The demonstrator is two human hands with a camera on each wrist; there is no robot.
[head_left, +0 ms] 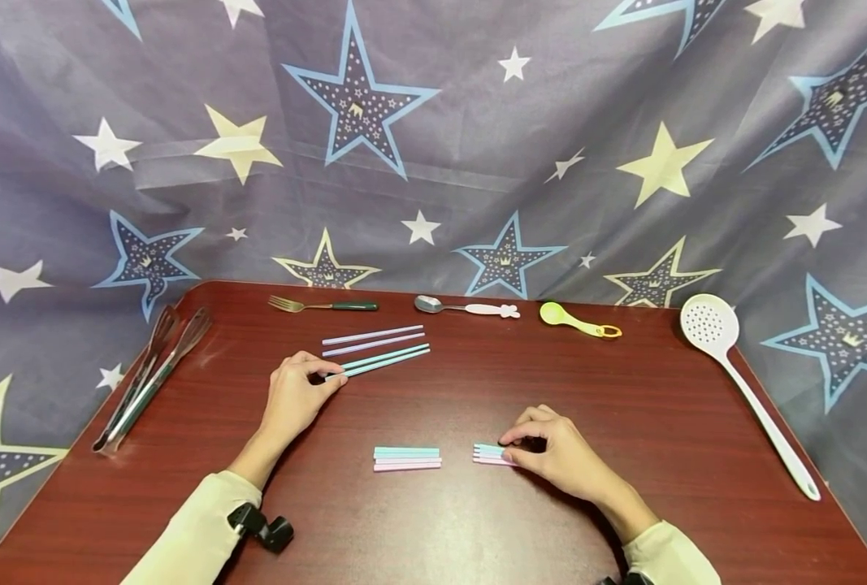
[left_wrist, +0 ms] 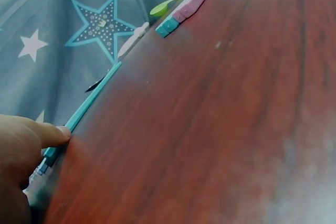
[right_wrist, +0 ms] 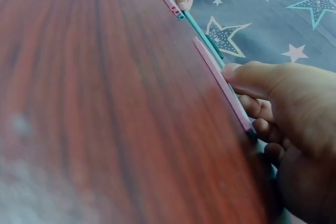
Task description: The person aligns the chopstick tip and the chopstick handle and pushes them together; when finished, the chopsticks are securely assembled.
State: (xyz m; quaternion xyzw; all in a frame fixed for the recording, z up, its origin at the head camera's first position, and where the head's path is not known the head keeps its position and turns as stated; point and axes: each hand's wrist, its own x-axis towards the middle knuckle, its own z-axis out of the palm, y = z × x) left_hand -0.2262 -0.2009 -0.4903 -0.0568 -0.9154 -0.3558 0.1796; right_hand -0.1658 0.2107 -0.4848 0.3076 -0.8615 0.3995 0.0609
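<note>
My left hand [head_left: 294, 394] pinches the near left end of two teal chopsticks [head_left: 392, 358] lying side by side; in the left wrist view a fingertip presses on a teal chopstick [left_wrist: 92, 100]. Just behind them are two purple chopsticks [head_left: 374, 340]. Nearer the front, my right hand [head_left: 561, 457] grips a small row of short teal and pink sticks [head_left: 486, 454] between thumb and fingers, their right ends hidden by the hand. From the right wrist, a pink stick [right_wrist: 220, 81] shows along the thumb. A matching row of short sticks [head_left: 407, 459] lies to its left, untouched.
Along the back edge lie a fork [head_left: 323, 306] with a green handle, a spoon [head_left: 470, 309] with a white handle and a yellow-green measuring spoon [head_left: 579, 321]. Metal tongs [head_left: 151, 382] lie at the left edge, a white skimmer [head_left: 747, 390] at the right. Behind hangs a star-patterned curtain [head_left: 433, 187].
</note>
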